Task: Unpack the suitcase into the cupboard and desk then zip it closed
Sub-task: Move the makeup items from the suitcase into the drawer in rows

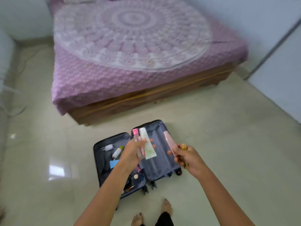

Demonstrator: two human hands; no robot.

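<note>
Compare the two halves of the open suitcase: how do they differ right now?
The left half holds loose things: a small bottle, a blue card, a white fluffy item and more near its close end. The right half shows only bare lining where it is visible, though the hands cover part of it. The right half also reaches closer to the bed. Both lie flat on the floor, with the same grey-blue lining.

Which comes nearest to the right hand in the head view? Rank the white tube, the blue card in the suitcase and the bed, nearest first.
Measured from the right hand:
1. White tube, just to its left, held in the left hand.
2. Blue card, further left, lying in the left half of the suitcase.
3. Bed, well beyond, across the floor.
</note>
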